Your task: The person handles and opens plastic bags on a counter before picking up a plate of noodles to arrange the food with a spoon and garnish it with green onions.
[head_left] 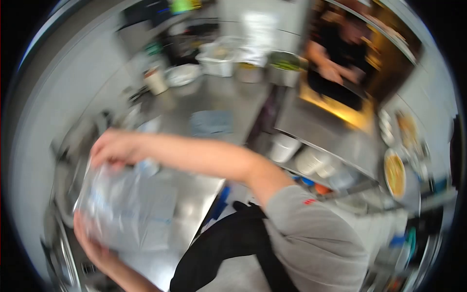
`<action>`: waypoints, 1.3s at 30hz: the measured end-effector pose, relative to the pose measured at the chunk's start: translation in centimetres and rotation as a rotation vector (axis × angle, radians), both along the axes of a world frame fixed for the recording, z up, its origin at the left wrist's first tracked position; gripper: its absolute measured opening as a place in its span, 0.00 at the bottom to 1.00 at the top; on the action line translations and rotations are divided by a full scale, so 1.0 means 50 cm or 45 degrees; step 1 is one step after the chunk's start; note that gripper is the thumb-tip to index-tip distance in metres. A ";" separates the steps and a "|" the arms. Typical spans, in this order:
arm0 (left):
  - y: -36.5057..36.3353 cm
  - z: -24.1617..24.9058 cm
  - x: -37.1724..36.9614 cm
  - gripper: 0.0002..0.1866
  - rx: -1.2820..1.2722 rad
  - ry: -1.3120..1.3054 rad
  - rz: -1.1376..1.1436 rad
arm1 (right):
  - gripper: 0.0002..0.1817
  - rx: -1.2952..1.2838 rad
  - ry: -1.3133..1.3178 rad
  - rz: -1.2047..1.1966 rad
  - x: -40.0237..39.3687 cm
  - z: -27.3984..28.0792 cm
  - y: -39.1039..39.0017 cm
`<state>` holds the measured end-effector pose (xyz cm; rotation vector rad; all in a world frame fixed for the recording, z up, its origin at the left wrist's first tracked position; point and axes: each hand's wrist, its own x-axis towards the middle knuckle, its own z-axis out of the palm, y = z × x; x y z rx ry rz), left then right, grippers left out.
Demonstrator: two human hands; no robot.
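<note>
A crinkled clear plastic bag (119, 209) hangs between both my hands over the steel counter at the left. My right hand (114, 148) has its fingers closed on the bag's upper edge, the arm stretched across the view. Lower down, my left hand (92, 238) grips the bag's side, thumb lying along the plastic. Blur and glare keep me from telling whether anything is inside the bag. Just behind it, a sink area (65, 180) with metal fittings lies along the wall.
A blue-grey flat pack or cloth (211, 123) lies on the counter. Behind stand a white tub (216, 58) and a steel pot of greens (285, 65). Across a pass opening, another person (338, 53) in black stands with forearms crossed. White containers (311, 160) fill a lower shelf.
</note>
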<state>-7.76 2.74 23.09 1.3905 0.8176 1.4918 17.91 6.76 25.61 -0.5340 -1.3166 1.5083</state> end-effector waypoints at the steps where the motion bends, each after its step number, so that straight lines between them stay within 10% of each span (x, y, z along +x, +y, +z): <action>1: 0.050 -0.006 -0.026 0.21 -0.321 -0.201 -0.196 | 0.07 -0.069 -0.104 -0.017 -0.007 0.000 0.026; 16: 0.102 -0.215 -0.034 0.16 -0.877 -1.200 -0.750 | 0.07 -0.667 -0.228 0.276 -0.063 -0.136 0.101; 18: 0.091 -0.240 -0.017 0.18 -0.986 -1.260 -0.746 | 0.09 -0.689 0.312 0.235 -0.057 -0.156 0.047; 22: 0.104 -0.415 -0.042 0.13 -1.220 -1.516 -0.832 | 0.03 -0.835 -0.200 -0.055 -0.069 -0.332 0.111; 34: 0.149 -0.376 0.006 0.09 -0.958 0.070 -0.214 | 0.06 -0.793 -0.443 -0.147 -0.066 -0.399 0.088; 39: 0.198 -0.428 0.010 0.09 -0.988 0.204 -0.392 | 0.06 -0.851 -0.573 -0.468 -0.115 -0.429 0.093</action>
